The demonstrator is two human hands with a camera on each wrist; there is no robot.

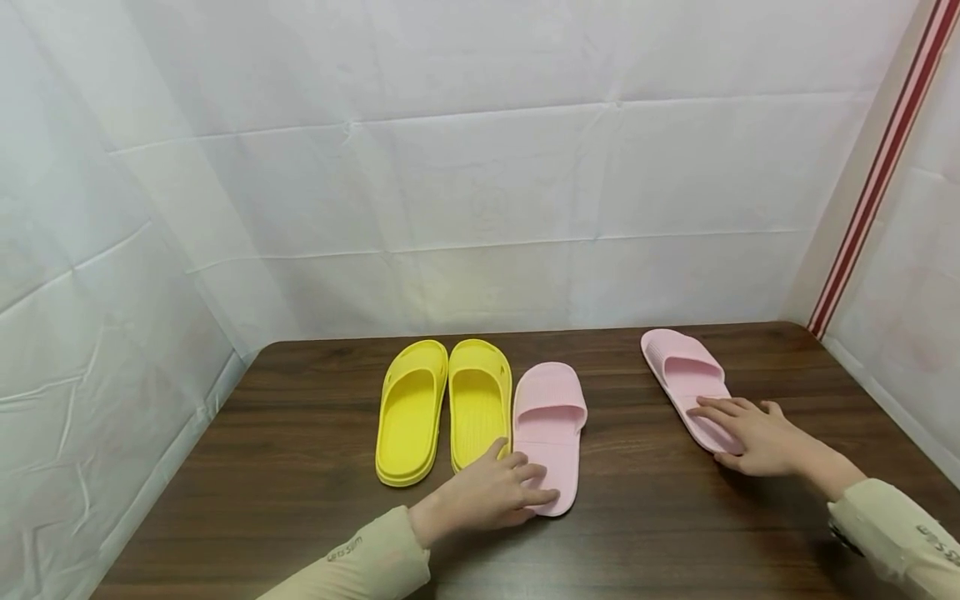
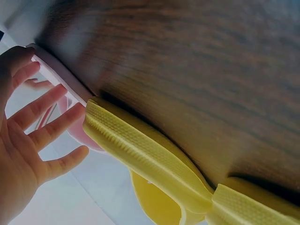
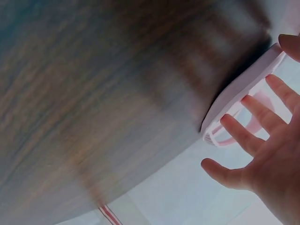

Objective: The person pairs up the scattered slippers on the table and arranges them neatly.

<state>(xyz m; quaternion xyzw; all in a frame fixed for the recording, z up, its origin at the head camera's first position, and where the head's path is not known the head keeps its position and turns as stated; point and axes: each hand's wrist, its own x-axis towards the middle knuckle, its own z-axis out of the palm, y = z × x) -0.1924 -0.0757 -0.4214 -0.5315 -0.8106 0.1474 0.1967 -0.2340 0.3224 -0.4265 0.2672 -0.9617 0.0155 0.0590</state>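
Two pink slide slippers lie apart on a dark wood table. My left hand (image 1: 483, 492) is at the heel of the nearer pink slipper (image 1: 550, 392), its spread fingers over the footbed and the thumb by the near edge. In the left wrist view those fingers look nearly straight. On the right, the other pink slipper (image 1: 678, 354) is angled with its toe toward the back. My right hand (image 1: 761, 437) reaches over its heel, fingers spread on the footbed and thumb (image 3: 289, 46) at the heel edge. Both slippers sit strap side up, toes away from me.
Left of the nearer pink slipper stand two yellow slippers, the outer one (image 1: 405, 429) and the inner one (image 1: 477, 408), side by side. My left hand overlaps the inner one's heel. White sheeting (image 1: 480, 183) hangs behind the table (image 1: 300, 467), with a red-striped band (image 1: 885, 167) at right.
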